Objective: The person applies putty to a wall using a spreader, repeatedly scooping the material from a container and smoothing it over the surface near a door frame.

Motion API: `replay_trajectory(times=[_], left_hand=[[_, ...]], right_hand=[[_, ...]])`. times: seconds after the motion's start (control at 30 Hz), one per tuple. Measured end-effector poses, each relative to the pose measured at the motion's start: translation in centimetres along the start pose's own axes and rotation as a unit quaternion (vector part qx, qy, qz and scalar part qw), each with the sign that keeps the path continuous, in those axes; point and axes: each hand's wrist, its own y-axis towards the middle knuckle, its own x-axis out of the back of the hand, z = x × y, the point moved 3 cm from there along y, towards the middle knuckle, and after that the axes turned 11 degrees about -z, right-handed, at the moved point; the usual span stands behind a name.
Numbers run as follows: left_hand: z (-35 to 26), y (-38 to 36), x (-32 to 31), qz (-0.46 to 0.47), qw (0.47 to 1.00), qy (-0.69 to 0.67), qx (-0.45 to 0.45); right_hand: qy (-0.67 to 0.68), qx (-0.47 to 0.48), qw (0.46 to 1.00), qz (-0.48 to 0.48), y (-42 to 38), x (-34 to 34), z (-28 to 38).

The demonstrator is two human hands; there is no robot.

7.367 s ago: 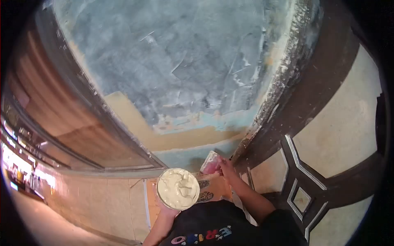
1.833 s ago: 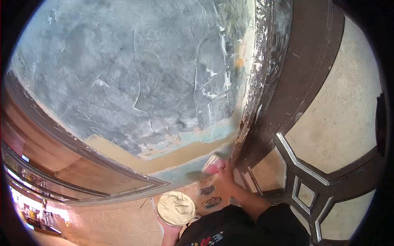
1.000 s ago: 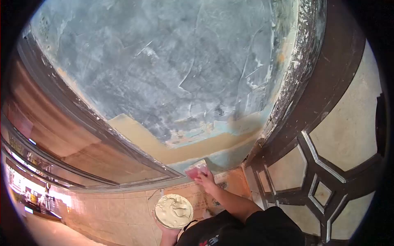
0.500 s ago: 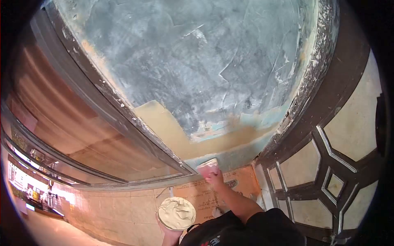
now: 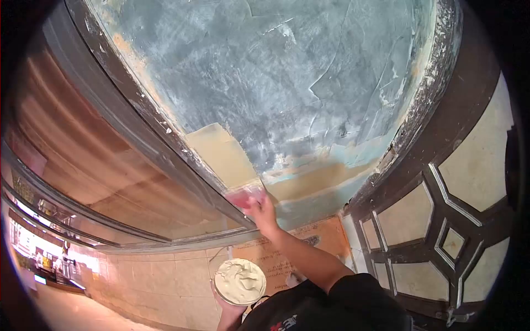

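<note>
My right hand (image 5: 263, 211) grips a pinkish-red putty spreader (image 5: 241, 197), its wide edge against the wall (image 5: 248, 83) beside the dark left frame. Directly above the spreader lies a beige strip of putty (image 5: 221, 154). A second beige band (image 5: 309, 181) runs along the lower wall to the right. Low in the view, my left hand (image 5: 226, 308) supports a round tub of cream-coloured putty (image 5: 239, 281) from below; most of its fingers are hidden by the tub. The putty's surface is swirled and uneven.
A dark-framed window with a brown curtain (image 5: 99, 149) stands at the left. On the right is a dark panelled door (image 5: 441, 220). An orange printed sheet (image 5: 326, 237) lies on the tiled floor (image 5: 160, 276) below the wall.
My right hand has moved the spreader up and left, from below the beige band onto the lower end of the left strip. My left hand still holds the tub.
</note>
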Motion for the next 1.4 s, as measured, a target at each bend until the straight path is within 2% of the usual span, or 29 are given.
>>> replay_trajectory(times=[0.03, 0.07, 0.1, 0.17, 0.23, 0.27, 0.3, 0.33, 0.37, 0.43, 0.47, 0.5, 0.57, 0.6, 0.63, 0.67, 0.73, 0.77, 0.83, 0.87, 0.9, 0.97, 1.03, 1.1, 1.17, 1.2, 1.27, 1.33, 1.4], left_hand=[[-0.5, -0.2, -0.5, 0.021, 0.996, 0.077, -0.05], [-0.2, -0.1, -0.3, -0.014, 0.989, -0.133, 0.061], [-0.4, -0.1, -0.2, -0.015, 0.989, -0.133, 0.059], [-0.8, -0.4, -0.1, 0.007, 0.993, -0.113, 0.041], [-1.3, -0.8, -0.8, 0.029, 0.998, -0.062, 0.001], [-1.6, -0.7, -0.8, 0.028, 0.998, -0.006, -0.053], [-1.8, -0.8, -0.7, 0.026, 0.993, 0.048, -0.107], [-1.8, -0.7, -0.6, 0.026, 0.993, 0.045, -0.107], [-1.8, -0.6, -0.5, 0.025, 0.993, 0.044, -0.109], [-1.7, 0.0, 0.2, 0.021, 0.992, 0.042, -0.114], [1.4, 2.1, 6.6, -0.049, 0.951, 0.227, -0.202], [1.1, 2.2, 6.2, -0.053, 0.952, 0.223, -0.203], [0.4, 3.2, 2.6, -0.01, 0.999, 0.006, -0.039], [-1.1, 2.6, -0.5, 0.035, 0.997, 0.011, -0.067], [-1.2, 3.1, -1.5, 0.036, 0.997, 0.006, -0.065], [-0.8, 3.5, -2.3, 0.027, 0.996, -0.085, -0.001], [-0.6, 3.8, -4.8, 0.025, 0.971, -0.215, 0.1], [2.1, 5.0, -2.3, 0.026, 0.997, -0.026, -0.065], [0.0, 4.0, -7.6, 0.104, 0.96, -0.224, 0.132], [0.3, 4.0, -8.3, 0.107, 0.959, -0.227, 0.133], [0.8, 4.1, -8.9, 0.094, 0.964, -0.216, 0.126], [1.3, 4.0, -10.5, 0.083, 0.968, -0.205, 0.118], [1.5, 3.4, -12.6, 0.124, 0.951, -0.233, 0.16], [1.8, 2.9, -13.6, 0.134, 0.945, -0.256, 0.155], [2.1, 2.5, -14.8, 0.149, 0.941, -0.255, 0.164], [2.0, 2.4, -15.5, 0.104, 0.954, -0.246, 0.14], [2.2, 2.2, -16.1, 0.096, 0.952, -0.256, 0.141], [2.2, 1.9, -16.7, 0.099, 0.95, -0.265, 0.133], [2.2, 1.8, -17.1, 0.049, 0.957, -0.27, 0.096]], right_hand=[[-0.034, 0.011, 0.998, -0.052, 0.6, 3.1, -3.9], [-0.089, 0.051, 0.991, -0.083, 1.3, 7.2, -9.4], [-0.144, 0.091, 0.979, -0.114, 1.2, 11.0, -13.1], [-0.221, -0.064, 0.953, -0.197, -1.0, 16.3, -13.5], [-0.396, -0.124, 0.889, -0.195, -0.3, 24.6, -21.7], [-0.394, -0.123, 0.89, -0.195, -0.9, 23.9, -19.7], [-0.356, -0.176, 0.906, -0.147, -2.0, 22.8, -16.4], [-0.317, -0.227, 0.915, -0.098, -3.2, 21.4, -13.0], [-0.321, -0.226, 0.915, -0.096, -3.5, 21.2, -11.4], [-0.29, -0.173, 0.941, -0.014, -3.6, 20.6, -8.9], [-0.294, -0.172, 0.94, -0.01, -3.7, 20.2, -7.3], [-0.28, -0.134, 0.95, 0.013, -3.6, 19.6, -5.3], [-0.274, -0.096, 0.956, 0.037, -3.5, 18.9, -1.9], [-0.275, -0.023, 0.96, 0.038, -3.2, 18.4, -0.1], [-0.273, 0.051, 0.96, 0.039, -3.0, 17.7, 2.0], [-0.278, 0.053, 0.958, 0.039, -3.1, 16.7, 4.7], [-0.384, 0.069, 0.92, 0.04, -4.0, 13.8, 11.6], [-0.389, 0.07, 0.918, 0.038, -4.4, 12.7, 14.4], [-0.487, 0.165, 0.853, 0.093, -5.3, 10.2, 19.4], [-0.48, 0.21, 0.845, 0.104, -5.6, 9.5, 21.0], [-0.482, 0.212, 0.844, 0.104, -5.5, 9.3, 22.1], [-0.531, 0.403, 0.727, 0.163, -6.1, 8.1, 24.4], [-0.528, 0.439, 0.705, 0.177, -6.8, 7.6, 26.0], [-0.521, 0.474, 0.683, 0.195, -6.9, 7.7, 27.3], [-0.547, 0.501, 0.626, 0.24, -6.8, 7.9, 28.0], [-0.546, 0.502, 0.624, 0.245, -6.8, 8.1, 28.7], [-0.588, 0.513, 0.559, 0.281, -6.9, 8.0, 30.0], [-0.573, 0.541, 0.546, 0.286, -6.8, 7.7, 31.2], [-0.557, 0.566, 0.534, 0.291, -7.0, 7.6, 32.1]])
